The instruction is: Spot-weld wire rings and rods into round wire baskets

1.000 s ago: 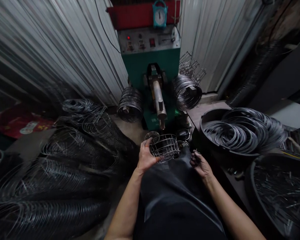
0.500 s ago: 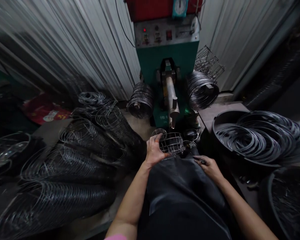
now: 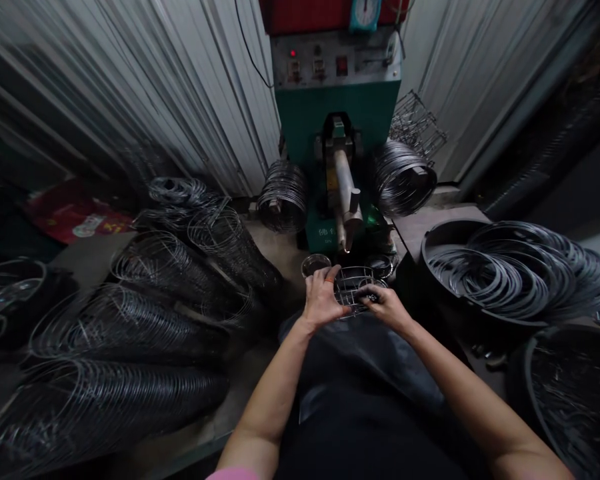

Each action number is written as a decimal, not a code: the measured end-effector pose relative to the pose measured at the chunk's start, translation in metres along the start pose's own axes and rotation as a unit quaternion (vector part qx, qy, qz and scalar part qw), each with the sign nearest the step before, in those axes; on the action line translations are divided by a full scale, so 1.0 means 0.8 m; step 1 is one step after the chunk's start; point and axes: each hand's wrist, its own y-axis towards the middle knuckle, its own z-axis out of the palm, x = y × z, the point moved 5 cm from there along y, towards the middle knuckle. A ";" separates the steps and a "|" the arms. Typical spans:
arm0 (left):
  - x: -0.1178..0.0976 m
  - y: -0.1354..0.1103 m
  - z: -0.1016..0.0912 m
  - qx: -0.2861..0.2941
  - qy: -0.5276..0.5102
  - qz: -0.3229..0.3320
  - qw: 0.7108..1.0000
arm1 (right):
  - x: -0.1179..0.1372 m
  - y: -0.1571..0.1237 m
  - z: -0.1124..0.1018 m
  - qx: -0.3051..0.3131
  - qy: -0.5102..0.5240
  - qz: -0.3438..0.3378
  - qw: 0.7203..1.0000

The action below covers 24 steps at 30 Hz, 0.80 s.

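My left hand (image 3: 324, 295) is closed on the left side of a small round wire basket (image 3: 351, 275), thumb at the near side and fingers over the rim. The basket is held just above the dark apron (image 3: 375, 353) on my lap, below the tip of the welding machine's arm (image 3: 347, 200). My right hand (image 3: 387, 305) is at the basket's right side, fingers pinched together. Small dark metal bits show at its fingertips, too small to name. A wire ring (image 3: 316, 265) lies just beyond my left hand.
The green machine (image 3: 300, 110) stands ahead with wire coils (image 3: 283, 200) at either side. Stacks of wire rings (image 3: 145, 390) lie at left. A black tub (image 3: 430, 240) with wire rings stands at right, nearer a tub (image 3: 527, 380) of small metal pieces.
My right hand has moved left and up from the apron to the basket's right side. The left hand still holds the basket, which has shifted slightly right in view.
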 end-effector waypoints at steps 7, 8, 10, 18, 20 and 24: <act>0.012 0.001 0.000 0.005 -0.046 -0.013 0.999 | 0.016 -0.002 -0.009 0.108 -0.031 -0.075 0.991; 0.013 0.002 0.001 0.006 -0.049 -0.012 0.999 | 0.016 -0.001 -0.008 0.111 -0.041 -0.077 0.990; 0.014 0.003 0.002 0.015 -0.053 -0.012 0.998 | 0.014 0.001 -0.005 0.110 -0.055 -0.077 0.989; 0.027 0.020 0.006 0.027 -0.087 -0.030 0.995 | 0.004 0.013 0.001 0.073 -0.077 -0.125 0.986; 0.032 0.027 0.008 0.027 -0.095 -0.034 0.995 | 0.000 0.020 0.001 0.070 -0.087 -0.129 0.985; 0.039 0.042 0.006 0.013 -0.104 -0.020 0.994 | -0.003 0.036 0.000 0.068 -0.094 -0.132 0.984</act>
